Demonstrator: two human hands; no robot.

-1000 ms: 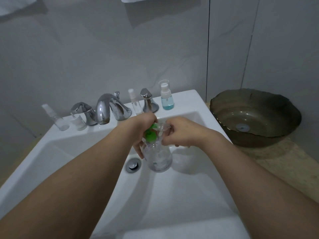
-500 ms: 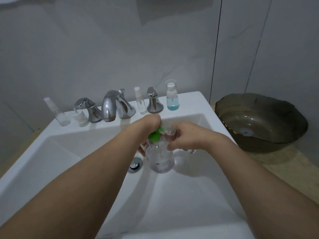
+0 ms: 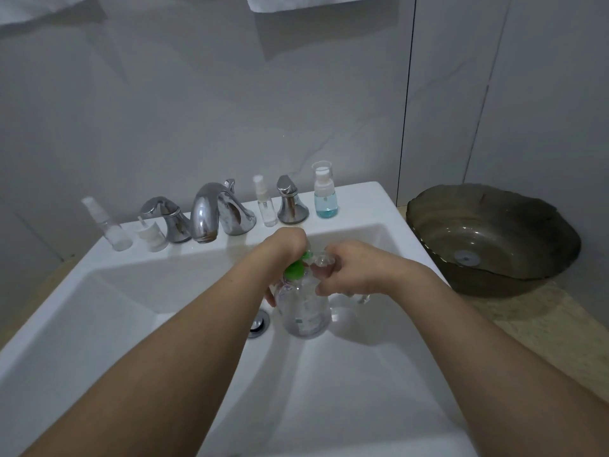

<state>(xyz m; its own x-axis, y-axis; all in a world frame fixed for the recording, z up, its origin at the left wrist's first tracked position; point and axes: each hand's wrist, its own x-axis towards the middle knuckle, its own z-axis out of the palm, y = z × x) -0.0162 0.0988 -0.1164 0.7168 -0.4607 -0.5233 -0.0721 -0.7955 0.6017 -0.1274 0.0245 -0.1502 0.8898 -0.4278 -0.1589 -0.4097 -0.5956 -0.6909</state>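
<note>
Two hands meet over the white sink (image 3: 131,291), both on one clear bottle (image 3: 304,311). The bottle is held above the basin, just right of the drain (image 3: 258,323), base toward the camera and tilted. Its wall is transparent with a label showing through; the fill level can't be read. Its green top (image 3: 294,270) sits at the neck.

The left hand (image 3: 285,245) has its fingers wrapped round the neck and upper body, partly covering the green top. The right hand (image 3: 346,272) is curled tight round a small clear piece (image 3: 324,258), held touching the green top. What that piece is can't be told.

On the back ledge, left to right:
- a clear spray bottle (image 3: 105,222), contents not readable
- a small white-capped pot (image 3: 151,237)
- the left tap handle (image 3: 164,216)
- the chrome spout (image 3: 211,212)
- a slim clear sprayer (image 3: 265,202)
- the right tap handle (image 3: 290,201)
- a pump bottle (image 3: 324,192), blue liquid in its lower half, clear cap on

To the right of the sink, a brown glass bowl (image 3: 428,219) stands on the beige counter (image 3: 543,324), with a pale round disc at its bottom. White towel edges (image 3: 296,1) hang at the top against the grey wall.
</note>
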